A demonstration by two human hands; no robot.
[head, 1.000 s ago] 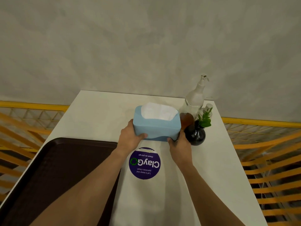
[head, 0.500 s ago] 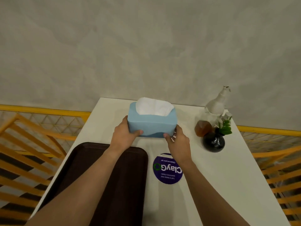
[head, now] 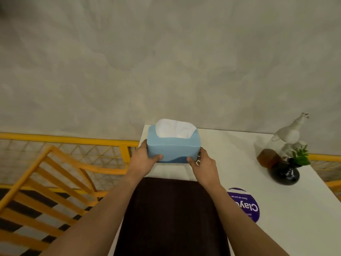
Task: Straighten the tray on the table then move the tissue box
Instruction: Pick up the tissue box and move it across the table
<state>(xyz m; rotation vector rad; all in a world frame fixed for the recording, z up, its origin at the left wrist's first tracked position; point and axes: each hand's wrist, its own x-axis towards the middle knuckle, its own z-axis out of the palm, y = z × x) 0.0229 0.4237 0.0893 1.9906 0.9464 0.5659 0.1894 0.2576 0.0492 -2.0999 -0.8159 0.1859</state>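
Both hands grip a blue tissue box (head: 173,145) at the bench's (head: 239,174) far corner, left hand (head: 143,160) and right hand (head: 204,165) clasping opposite ends, beyond a dark tray (head: 171,215).

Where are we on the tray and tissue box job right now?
Tray: looks done, lying square with the table edge. In hand: left hand and right hand grip the blue tissue box by the table's far left corner. Left: setting it down and releasing.
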